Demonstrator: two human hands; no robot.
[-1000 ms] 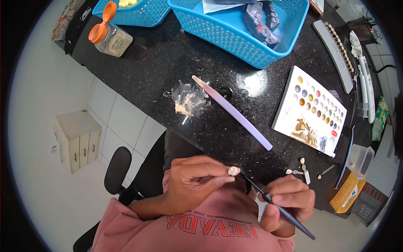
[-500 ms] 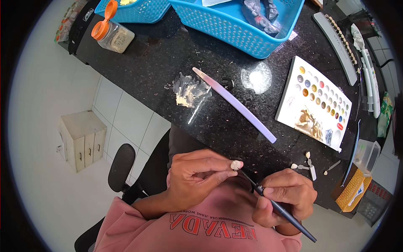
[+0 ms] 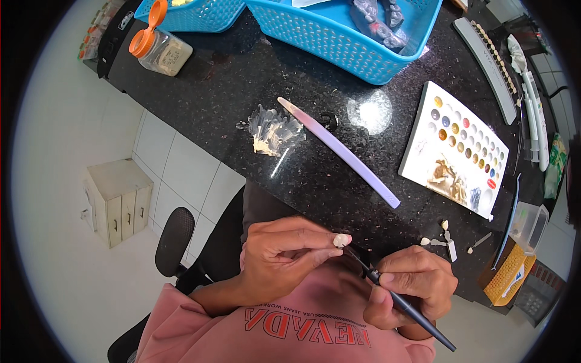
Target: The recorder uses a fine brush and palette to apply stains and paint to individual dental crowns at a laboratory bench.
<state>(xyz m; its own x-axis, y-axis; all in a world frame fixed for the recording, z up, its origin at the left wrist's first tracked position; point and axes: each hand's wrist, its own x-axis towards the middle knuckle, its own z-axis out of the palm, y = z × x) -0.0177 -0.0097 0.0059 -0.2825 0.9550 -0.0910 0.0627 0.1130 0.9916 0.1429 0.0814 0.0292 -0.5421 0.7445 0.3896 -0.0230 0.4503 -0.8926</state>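
Observation:
Between the thumb and fingertips of my left hand (image 3: pixel 281 260) is a small off-white dental crown (image 3: pixel 341 240), held up in front of my shirt. My right hand (image 3: pixel 417 281) grips a slim dark brush (image 3: pixel 419 317) like a pen, its fine end pointing at the crown. Whether the brush's tip touches the crown is too small to tell. On the black counter beyond my hands lies a long lilac spatula (image 3: pixel 354 160), next to a smear of cream-coloured paste (image 3: pixel 266 136). To the right rests a white palette (image 3: pixel 416 158) with small wells of coloured stain.
Tooth-shaped shade tabs (image 3: pixel 437 241) lie near my right hand. A blue basket (image 3: pixel 336 51) with grey dental models (image 3: pixel 375 27) and an orange-lidded jar (image 3: pixel 166 55) stand at the back. At right are a tooth shade guide (image 3: pixel 487 72) and a yellow basket (image 3: pixel 508 281).
The crown has turned slightly in my left fingers, and the brush's fine end has shifted a little below it. Both hands stay in nearly the same place.

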